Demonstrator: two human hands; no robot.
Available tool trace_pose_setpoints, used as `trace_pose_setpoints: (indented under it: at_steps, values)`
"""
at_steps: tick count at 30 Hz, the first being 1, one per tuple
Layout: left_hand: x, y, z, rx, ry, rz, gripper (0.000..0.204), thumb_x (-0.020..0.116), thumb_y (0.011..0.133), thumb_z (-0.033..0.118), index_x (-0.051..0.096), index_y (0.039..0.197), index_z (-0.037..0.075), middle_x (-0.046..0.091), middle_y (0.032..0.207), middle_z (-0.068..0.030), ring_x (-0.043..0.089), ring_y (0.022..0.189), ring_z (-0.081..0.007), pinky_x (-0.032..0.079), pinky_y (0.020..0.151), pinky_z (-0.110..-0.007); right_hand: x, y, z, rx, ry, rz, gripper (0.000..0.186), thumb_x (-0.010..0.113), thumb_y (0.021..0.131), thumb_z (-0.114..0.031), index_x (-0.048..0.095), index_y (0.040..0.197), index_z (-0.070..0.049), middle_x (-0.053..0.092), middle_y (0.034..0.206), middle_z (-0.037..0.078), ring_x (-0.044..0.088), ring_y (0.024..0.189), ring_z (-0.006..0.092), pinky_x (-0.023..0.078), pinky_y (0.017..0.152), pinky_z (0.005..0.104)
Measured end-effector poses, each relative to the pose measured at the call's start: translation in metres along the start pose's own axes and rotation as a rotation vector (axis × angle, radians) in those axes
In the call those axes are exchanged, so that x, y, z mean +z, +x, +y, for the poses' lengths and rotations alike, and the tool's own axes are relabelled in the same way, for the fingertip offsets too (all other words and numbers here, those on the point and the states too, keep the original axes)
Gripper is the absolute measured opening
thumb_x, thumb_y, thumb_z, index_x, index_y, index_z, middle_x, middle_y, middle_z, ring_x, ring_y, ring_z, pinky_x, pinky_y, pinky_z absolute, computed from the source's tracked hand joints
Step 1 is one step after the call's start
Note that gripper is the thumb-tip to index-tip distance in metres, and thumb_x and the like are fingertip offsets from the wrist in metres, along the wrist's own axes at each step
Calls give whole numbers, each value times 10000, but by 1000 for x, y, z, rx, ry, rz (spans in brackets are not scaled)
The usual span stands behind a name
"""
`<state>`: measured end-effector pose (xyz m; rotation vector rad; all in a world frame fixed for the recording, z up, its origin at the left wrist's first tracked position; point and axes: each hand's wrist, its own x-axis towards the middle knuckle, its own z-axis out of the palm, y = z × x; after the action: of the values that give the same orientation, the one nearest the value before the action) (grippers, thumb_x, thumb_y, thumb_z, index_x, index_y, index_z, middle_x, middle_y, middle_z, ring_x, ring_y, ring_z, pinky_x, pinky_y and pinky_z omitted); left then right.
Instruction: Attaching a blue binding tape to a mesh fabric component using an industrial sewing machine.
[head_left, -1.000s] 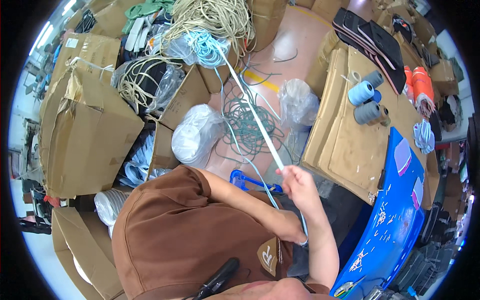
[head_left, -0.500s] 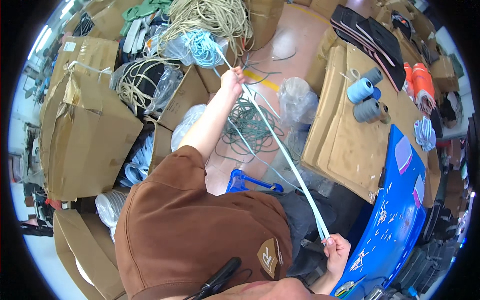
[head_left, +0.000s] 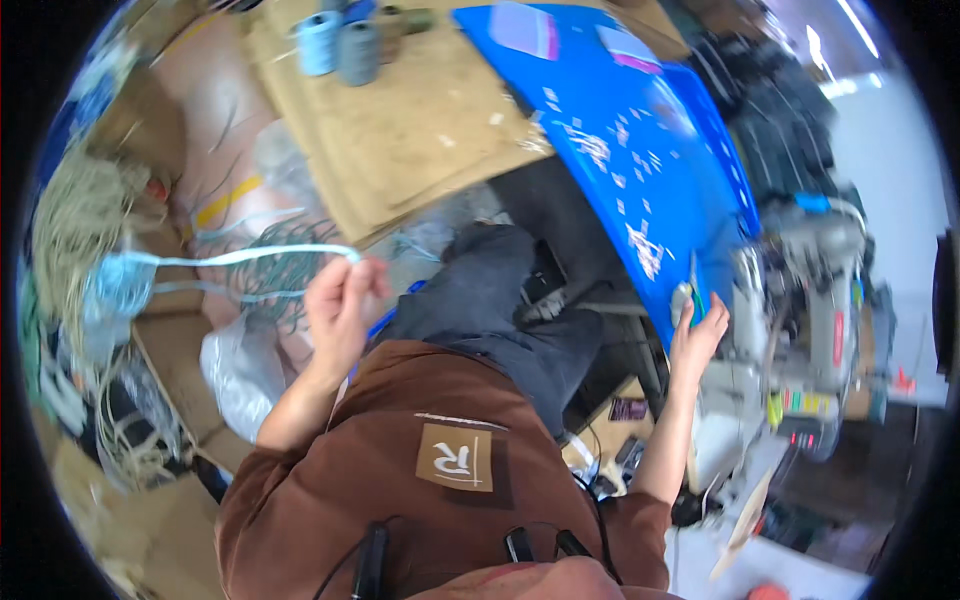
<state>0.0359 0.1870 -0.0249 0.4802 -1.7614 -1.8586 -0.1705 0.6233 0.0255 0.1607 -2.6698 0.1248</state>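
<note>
My left hand [head_left: 345,305] is closed on the end of a pale blue cord [head_left: 258,252]. From there the cord runs left to a tangled light blue bundle [head_left: 122,285], and a second strand hangs below it. At the right, my right hand [head_left: 700,335] reaches to the blue table [head_left: 585,95]. Its thumb and fingers close round a small pair of scissors [head_left: 686,300] with green and pale handles, the pointed end facing away from me. Part of the scissors is hidden by the fingers, and the view is slightly blurred.
Grey and blue thread cones [head_left: 357,55] stand on the cardboard-covered table [head_left: 420,130]. Small pale scraps [head_left: 645,250] lie across the blue table. Sewing machines [head_left: 825,300] stand at the right. Green cord [head_left: 270,250] lies on the floor, beside a clear plastic bag [head_left: 245,370].
My view has swung to the right. My right hand has let go of the cord and moved onto the scissors on the blue table. My left hand has come closer to my body with the cord.
</note>
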Motion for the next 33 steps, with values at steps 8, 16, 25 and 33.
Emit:
trace_pose_setpoints:
  at_steps: [8,16,25,33]
  values:
    - [7,-2,-8,-17,-47,-20,234,517,1049,131,659,936,-17,628,844,-32,576,827,-117,454,776,-260,44,-31,142,222,140,-61,403,580,1003,-233,581,1231,98,642,1120,308,646,983,437,504,891,481]
    - [5,-24,-1,-148,-186,-19,264,501,1071,174,669,1017,-21,614,741,-11,560,675,-91,464,654,-245,88,50,178,-83,-123,-528,372,677,826,-142,629,1129,68,670,1044,278,621,1020,454,498,890,478]
    - [13,-29,-6,-183,-412,-45,221,506,1066,150,644,1002,-10,624,703,-25,590,647,-82,486,595,-246,-18,105,-113,-248,585,-892,211,731,837,-92,567,968,-75,568,795,-38,487,715,62,404,631,246]
    - [14,-32,-18,-165,-158,-37,208,555,1028,134,631,875,16,599,604,-3,574,550,-70,451,494,-256,-68,52,-471,-1288,-268,-1105,478,654,774,-335,605,1086,23,680,1001,281,655,984,432,507,854,482]
